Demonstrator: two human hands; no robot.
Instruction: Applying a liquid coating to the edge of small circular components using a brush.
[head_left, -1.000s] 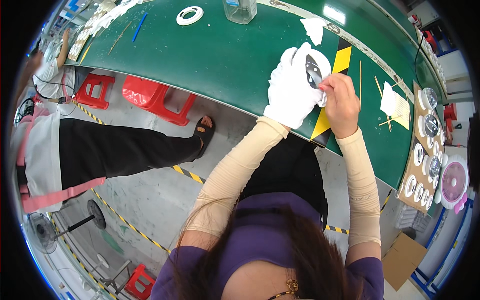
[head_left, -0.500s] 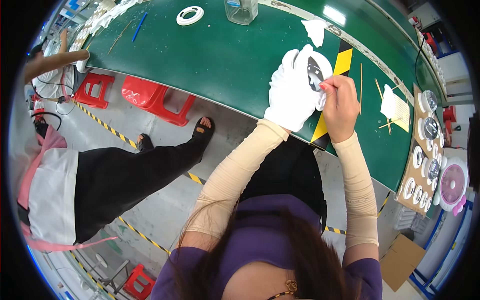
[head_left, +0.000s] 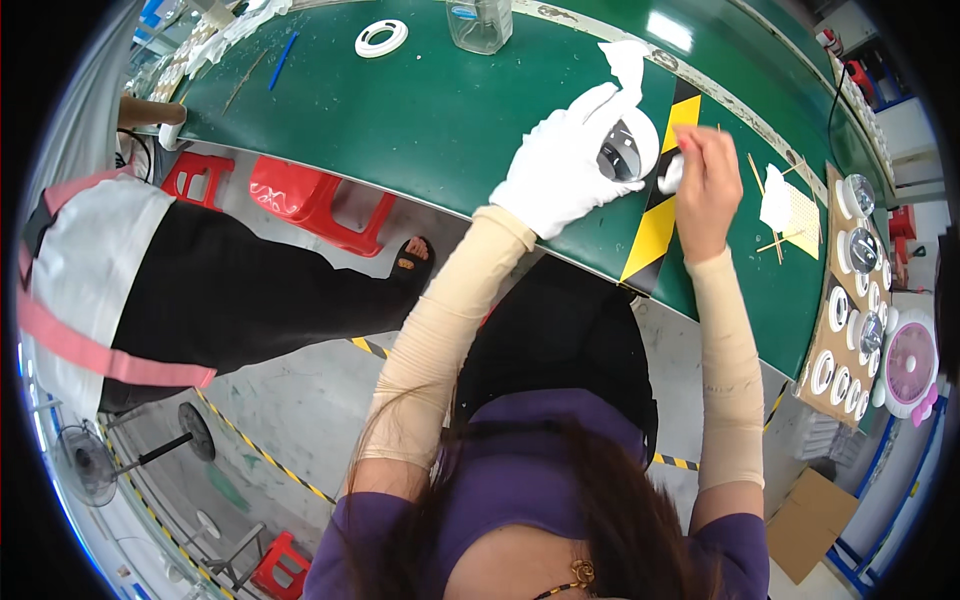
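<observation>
My left hand (head_left: 565,165), in a white glove, is closed round a round white housing with a glossy clear lens (head_left: 622,158), held above the green table. The lens shows dark reflections. To its right, my bare right hand (head_left: 708,185) is raised, with the fingers bent and pinched together. A small white wad (head_left: 671,175), like cloth or tissue, sticks out on the left side of that hand and appears to be held in it. A crumpled white cloth (head_left: 625,68) lies just beyond the left hand.
A white ring (head_left: 381,39), a clear jar (head_left: 481,27) and a blue stick (head_left: 283,61) stand on the table (head_left: 400,125). On the right are thin sticks by a yellow pad (head_left: 802,220), a cardboard tray (head_left: 835,310) of rings and domes, and a pink fan (head_left: 911,360). Another person (head_left: 210,260) is at left.
My right hand has moved right, off the lens. My left hand has shifted slightly left and turned the housing, so more of the lens shows. The other person has moved.
</observation>
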